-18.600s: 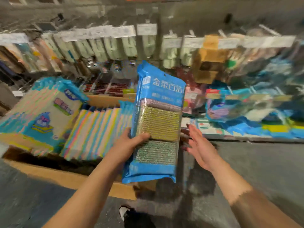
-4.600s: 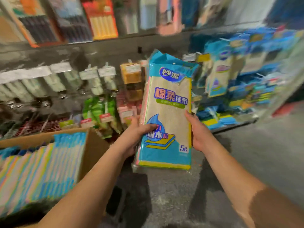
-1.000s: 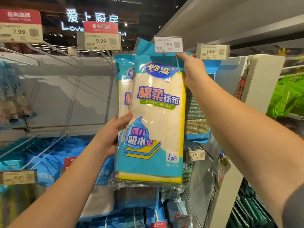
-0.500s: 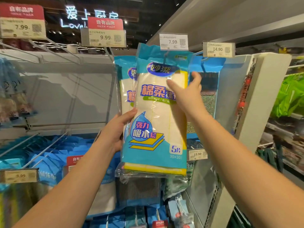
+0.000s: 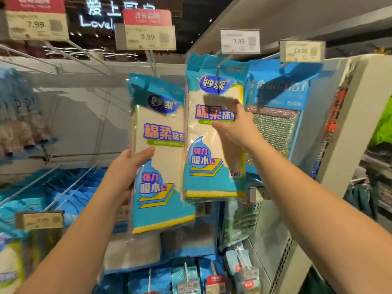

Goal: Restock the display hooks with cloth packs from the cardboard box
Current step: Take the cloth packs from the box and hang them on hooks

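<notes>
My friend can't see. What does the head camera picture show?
The left hand holds a blue cloth pack, while the right hand touches a matching pack hanging on a store hook under a 7.99 price tag. More packs hang around them.

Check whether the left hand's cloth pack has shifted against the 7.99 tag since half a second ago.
Yes. The cloth pack in the left hand has come out leftward and lower, away from the 7.99 tag.

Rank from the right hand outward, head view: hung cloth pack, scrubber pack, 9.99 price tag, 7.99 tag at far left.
1. Hung cloth pack, under the right hand.
2. Scrubber pack, just right.
3. 9.99 price tag, upper left.
4. Far-left 7.99 tag, top corner.
</notes>
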